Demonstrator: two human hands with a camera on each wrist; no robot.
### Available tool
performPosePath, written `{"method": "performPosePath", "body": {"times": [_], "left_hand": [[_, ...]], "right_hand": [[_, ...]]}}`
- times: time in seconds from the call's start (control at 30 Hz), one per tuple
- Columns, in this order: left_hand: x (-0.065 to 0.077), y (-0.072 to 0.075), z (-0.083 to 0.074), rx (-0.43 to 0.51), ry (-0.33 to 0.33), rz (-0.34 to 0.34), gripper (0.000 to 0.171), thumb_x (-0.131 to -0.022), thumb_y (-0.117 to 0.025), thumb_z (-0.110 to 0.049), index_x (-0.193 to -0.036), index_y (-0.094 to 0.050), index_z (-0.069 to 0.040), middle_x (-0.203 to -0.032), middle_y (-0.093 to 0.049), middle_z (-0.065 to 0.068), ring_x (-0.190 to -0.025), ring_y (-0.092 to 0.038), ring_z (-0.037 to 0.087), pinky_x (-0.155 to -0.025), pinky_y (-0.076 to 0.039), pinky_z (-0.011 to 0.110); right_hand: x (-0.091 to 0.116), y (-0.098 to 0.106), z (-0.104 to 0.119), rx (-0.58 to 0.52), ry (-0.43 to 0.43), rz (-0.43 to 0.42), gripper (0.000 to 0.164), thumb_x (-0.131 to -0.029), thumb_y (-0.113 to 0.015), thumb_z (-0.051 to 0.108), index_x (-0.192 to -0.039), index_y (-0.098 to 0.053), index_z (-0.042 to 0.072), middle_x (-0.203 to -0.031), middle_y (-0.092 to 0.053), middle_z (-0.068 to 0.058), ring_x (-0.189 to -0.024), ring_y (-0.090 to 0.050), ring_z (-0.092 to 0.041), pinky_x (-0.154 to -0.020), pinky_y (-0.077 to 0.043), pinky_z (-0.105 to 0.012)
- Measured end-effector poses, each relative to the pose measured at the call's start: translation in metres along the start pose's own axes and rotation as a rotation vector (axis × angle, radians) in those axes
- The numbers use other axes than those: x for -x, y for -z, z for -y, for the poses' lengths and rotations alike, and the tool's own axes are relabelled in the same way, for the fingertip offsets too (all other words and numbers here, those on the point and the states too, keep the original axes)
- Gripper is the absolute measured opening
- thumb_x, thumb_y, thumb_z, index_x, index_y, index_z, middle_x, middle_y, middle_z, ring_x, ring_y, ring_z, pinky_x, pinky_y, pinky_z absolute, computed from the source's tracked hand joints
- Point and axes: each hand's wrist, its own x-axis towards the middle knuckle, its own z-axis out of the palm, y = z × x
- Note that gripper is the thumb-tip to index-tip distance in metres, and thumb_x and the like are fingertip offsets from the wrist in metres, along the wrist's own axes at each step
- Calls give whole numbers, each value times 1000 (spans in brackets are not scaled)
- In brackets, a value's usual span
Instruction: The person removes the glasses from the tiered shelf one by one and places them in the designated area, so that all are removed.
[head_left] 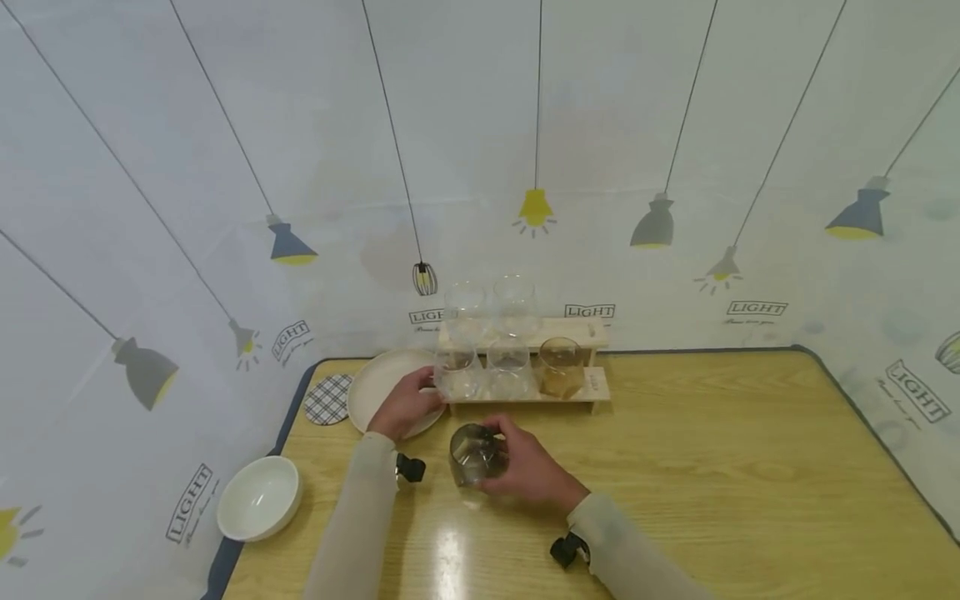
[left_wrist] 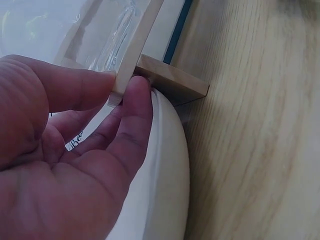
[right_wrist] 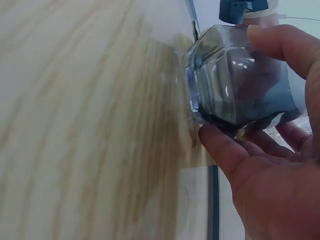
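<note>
Printed wall covering (head_left: 600,108) with a pendant-lamp pattern surrounds a wood-grain bench (head_left: 735,467). Head view: a two-tier wooden rack (head_left: 598,386) stands at the rear. Its upper tier carries two clear glasses (head_left: 515,307); its lower tier carries two clear tumblers (head_left: 511,375) and, to their right, an amber tumbler (head_left: 561,373). To the left are an off-white plate (head_left: 375,387), a checked coaster (head_left: 327,402) and a white bowl (head_left: 259,500). Left hand (head_left: 410,403): at the left end of the lower tier. Right hand (head_left: 528,467): holds a smoky grey tumbler (head_left: 471,458) in front of the rack.

Left wrist view: thumb and fingers (left_wrist: 136,102) pinch the shelf end, narrowly spaced, just beside the plate rim.

Right wrist view: thumb and fingers (right_wrist: 225,150) grip opposite sides of the faceted tumbler. Whether it touches the bench cannot be determined.
</note>
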Motion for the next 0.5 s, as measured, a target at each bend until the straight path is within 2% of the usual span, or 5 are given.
{"method": "performPosePath", "body": {"times": [0.2,0.37,0.5], "left_hand": [[1,0,-2,61,34,18,63,-91,-68,-5,-152,-56,-9,-142,-66,19,-119,-67,26,-101,-55,36],[0,1,-1,77,56,29,64,-91,-66,-4,-153,-54,-10,-142,-65,19,-113,-68,22,-98,-55,34],[-1,1,1,84,60,36,65,-91,-65,-3,-154,-52,-9,-143,-64,20,-111,-67,21,-97,-55,33]], "right_hand": [[1,0,0,5,7,23,81,-79,-94,18,-143,-45,20,-141,-58,-3,-135,-60,-27,-113,-52,-44],[1,4,7,1,10,36,84,-79,-95,20,-146,-45,12,-144,-57,-7,-136,-58,-29,-114,-52,-46],[3,11,17,33,-11,22,85,-82,-93,28,-151,-46,9,-152,-55,-9,-141,-54,-32,-115,-50,-50]]}}
